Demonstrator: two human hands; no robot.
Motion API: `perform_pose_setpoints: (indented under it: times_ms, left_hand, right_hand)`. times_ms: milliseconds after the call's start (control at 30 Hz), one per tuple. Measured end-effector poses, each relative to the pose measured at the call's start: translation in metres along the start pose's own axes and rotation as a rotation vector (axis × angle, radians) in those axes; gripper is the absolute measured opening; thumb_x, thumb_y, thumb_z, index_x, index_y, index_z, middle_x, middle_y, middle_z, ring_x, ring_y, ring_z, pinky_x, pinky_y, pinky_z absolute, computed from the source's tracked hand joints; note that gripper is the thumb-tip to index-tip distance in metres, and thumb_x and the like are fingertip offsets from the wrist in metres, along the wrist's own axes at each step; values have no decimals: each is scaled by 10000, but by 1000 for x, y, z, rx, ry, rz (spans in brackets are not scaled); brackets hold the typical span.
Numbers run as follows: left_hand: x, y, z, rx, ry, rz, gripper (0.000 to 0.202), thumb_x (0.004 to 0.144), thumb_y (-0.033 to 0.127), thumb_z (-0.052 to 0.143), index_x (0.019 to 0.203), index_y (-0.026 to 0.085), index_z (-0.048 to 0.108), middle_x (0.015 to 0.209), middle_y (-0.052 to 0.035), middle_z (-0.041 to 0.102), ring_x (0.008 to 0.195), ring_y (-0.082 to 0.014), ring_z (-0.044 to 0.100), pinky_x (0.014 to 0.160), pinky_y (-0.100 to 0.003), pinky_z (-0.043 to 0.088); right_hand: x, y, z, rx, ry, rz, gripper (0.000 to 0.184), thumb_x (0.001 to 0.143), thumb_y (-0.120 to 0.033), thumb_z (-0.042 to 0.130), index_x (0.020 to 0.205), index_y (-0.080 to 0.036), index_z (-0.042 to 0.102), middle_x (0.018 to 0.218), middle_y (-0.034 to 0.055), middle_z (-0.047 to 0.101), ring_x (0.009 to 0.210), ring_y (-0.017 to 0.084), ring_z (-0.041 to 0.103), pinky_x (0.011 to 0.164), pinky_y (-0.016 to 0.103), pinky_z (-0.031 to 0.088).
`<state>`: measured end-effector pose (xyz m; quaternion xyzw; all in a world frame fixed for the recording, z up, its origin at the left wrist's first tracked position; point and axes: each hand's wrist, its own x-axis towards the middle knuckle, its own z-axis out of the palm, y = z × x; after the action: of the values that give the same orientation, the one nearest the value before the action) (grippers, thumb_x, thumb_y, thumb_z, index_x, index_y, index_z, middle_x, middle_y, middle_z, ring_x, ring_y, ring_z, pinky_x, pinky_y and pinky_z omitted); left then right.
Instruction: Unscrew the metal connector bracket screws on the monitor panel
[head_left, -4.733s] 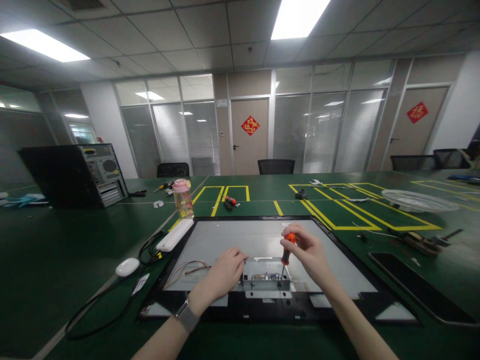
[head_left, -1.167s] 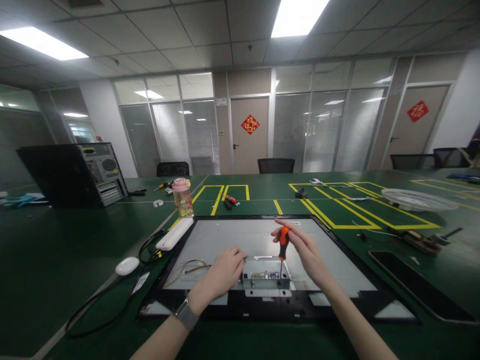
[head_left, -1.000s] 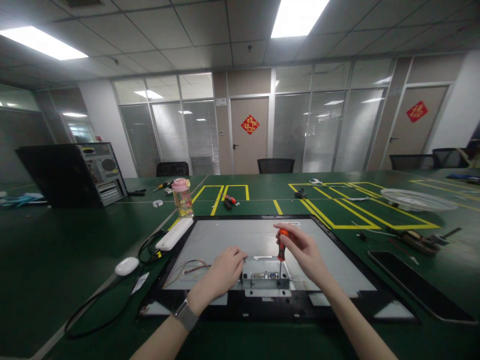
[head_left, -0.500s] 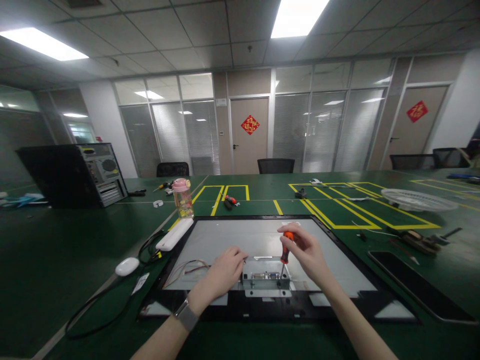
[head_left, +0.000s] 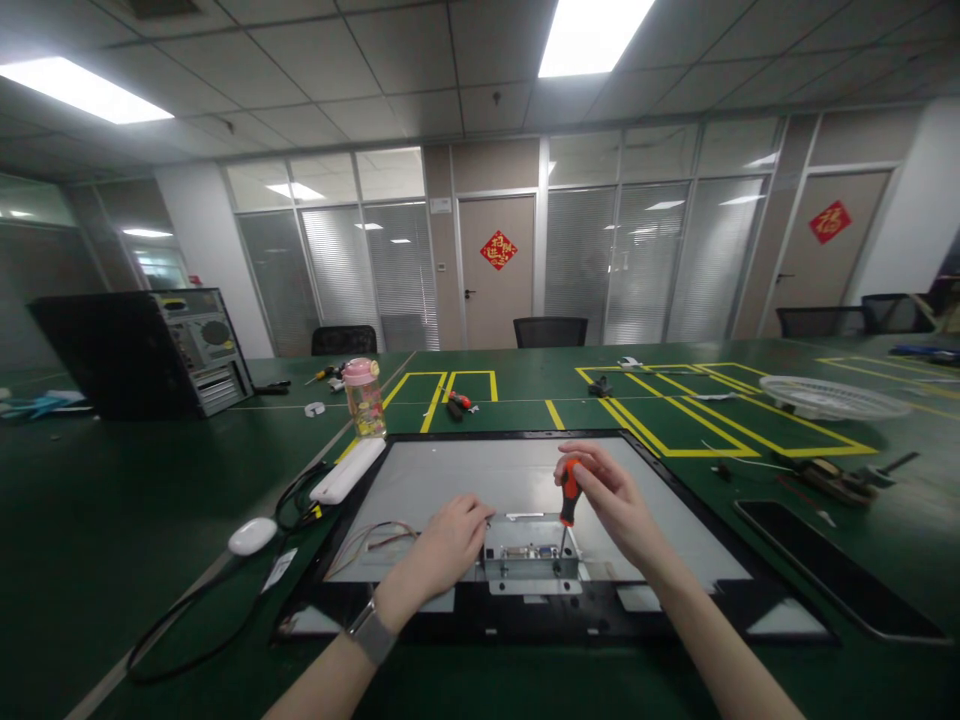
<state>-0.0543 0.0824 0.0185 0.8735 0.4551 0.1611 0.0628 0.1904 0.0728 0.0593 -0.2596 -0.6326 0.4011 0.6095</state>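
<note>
A monitor lies face down on the green table, its grey metal back panel showing inside a black frame. Near its front edge sits a small metal bracket with connector ports. My right hand is closed round an orange-and-black screwdriver, held upright with its tip on the bracket's right side. My left hand rests with curled fingers on the panel, touching the bracket's left end. Thin coloured wires run out to the left of that hand.
A white mouse and black cable lie to the left, a white power strip and a pink-capped bottle beyond. A computer case stands far left. A fan grille, loose tools and a black panel are on the right.
My right hand has kept the screwdriver on the bracket's right side, shifting its grip and turning the handle slightly. My left hand has stayed put.
</note>
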Motion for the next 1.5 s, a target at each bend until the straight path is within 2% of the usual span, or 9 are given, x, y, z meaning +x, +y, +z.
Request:
perform_pose_setpoints:
  times_ms: [133,267,433,533,733,967,1233,1400,1500]
  left_hand:
    - [0,-1,2,-11,4,6,330,969,156,347,1201,204,577,1086,-68,568,1025,-192,526,925,-309,416]
    - [1,-2,3,-11,4,-3,334,966,163,349,1206,208,578,1085,-68,566,1029,-195,525,922,-315,420]
    - [0,-2,3,-8,10,10,327,967,158,351,1192,205,584,1061,-64,567,1011,-193,527,908,-305,421]
    - [1,-2,3,-3,21,14,323,966,155,356,1189,201,585,1055,-62,568,1001,-193,528,901,-302,423]
    - [1,-3,4,-9,16,21,327,968,158,356,1205,202,578,1073,-63,564,1019,-190,525,919,-300,418]
    - [1,-4,4,-9,19,13,325,968,162,357,1202,209,578,1081,-62,565,1025,-192,525,917,-305,420]
    - [1,-2,2,-2,13,8,324,964,149,352,1184,199,583,1075,-69,566,1019,-195,528,919,-312,423]
    - [0,-4,4,-10,16,18,329,967,153,352,1203,209,574,1081,-63,565,1023,-194,524,924,-313,419]
    - [1,-5,5,-16,19,20,327,969,152,354,1201,206,577,1074,-62,564,1022,-192,521,923,-309,418]
  right_hand:
    - [1,-1,2,42,-35,-1,249,904,-446,544,886,-230,666,795,49,638,761,208,596,686,327,493]
    - [0,1,1,13,-12,-3,218,836,-451,639,821,-241,697,898,54,629,888,232,594,801,350,493]
    - [-1,0,3,106,-43,86,277,858,-474,606,996,-248,688,832,52,653,825,226,614,768,370,500]
    - [-1,-1,5,180,-68,84,266,873,-474,583,932,-236,684,834,57,647,810,221,609,752,366,499]
    - [0,2,2,63,11,22,186,738,-419,754,758,-240,707,911,44,624,853,218,596,837,382,492]
    - [0,-4,5,184,-11,87,250,840,-433,648,1007,-247,670,810,41,676,769,208,645,723,346,514]
    - [2,1,2,-28,-39,3,320,891,-422,576,1154,-248,632,959,68,686,882,222,646,809,373,503]
    - [0,2,3,-256,110,-133,175,745,-362,746,867,-242,709,805,23,624,743,191,591,716,324,489]
    - [-1,2,2,-345,131,-172,158,823,-356,657,922,-247,713,831,29,604,806,206,586,789,347,467]
